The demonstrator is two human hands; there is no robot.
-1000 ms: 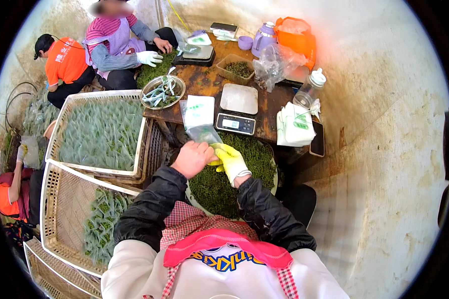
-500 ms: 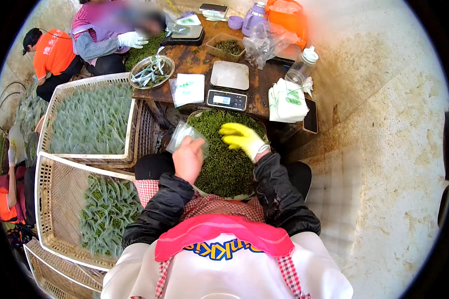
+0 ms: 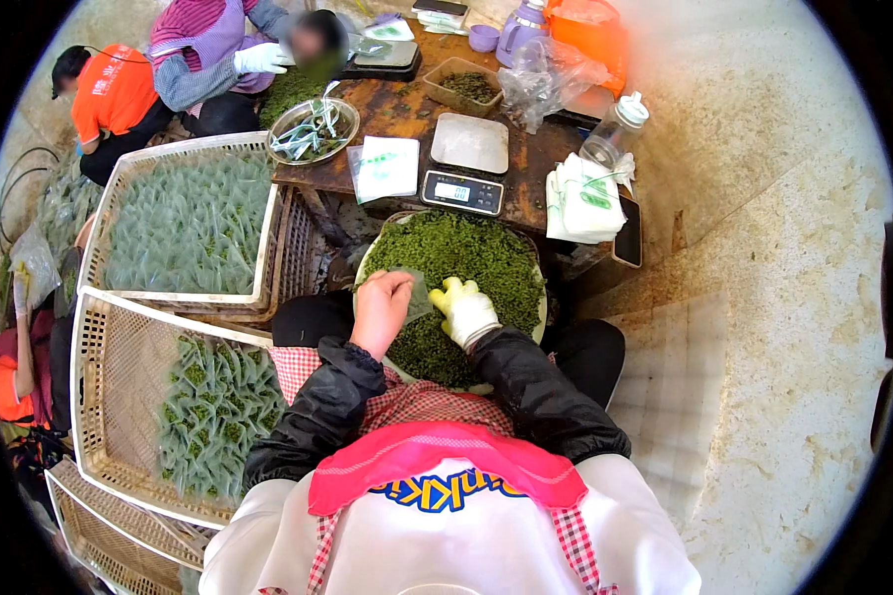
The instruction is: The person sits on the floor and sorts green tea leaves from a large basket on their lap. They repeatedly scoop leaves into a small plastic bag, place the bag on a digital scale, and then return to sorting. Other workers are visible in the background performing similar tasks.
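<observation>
My bare left hand (image 3: pixel 383 307) holds a small clear plastic bag (image 3: pixel 413 296) by its edge, fingers closed on it, over a wide round container heaped with small green sprigs (image 3: pixel 476 268). Just right of the bag, my right hand (image 3: pixel 461 308), in a yellow-and-white glove, has its fingers curled down at the greens; what they hold, if anything, is hidden. Behind the container, on the wooden table, a digital scale (image 3: pixel 463 192) with a steel plate sits between a flat stack of white bags (image 3: pixel 387 169) and a thicker bundle (image 3: pixel 580 203).
Left of me are a crate of filled bags (image 3: pixel 189 228) and another partly filled (image 3: pixel 119 397). A bowl (image 3: pixel 313 134), bottle (image 3: pixel 610 134) and thermos (image 3: pixel 526 30) stand on the table (image 3: pixel 417 129). Co-workers (image 3: pixel 193 69) sit at the upper left and far left; a wall (image 3: pixel 764 347) is right.
Earlier both hands met at the bag, then parted with the right fingers spread. Now my right hand has moved down and left, fingers curled, beside the bag in my left hand.
</observation>
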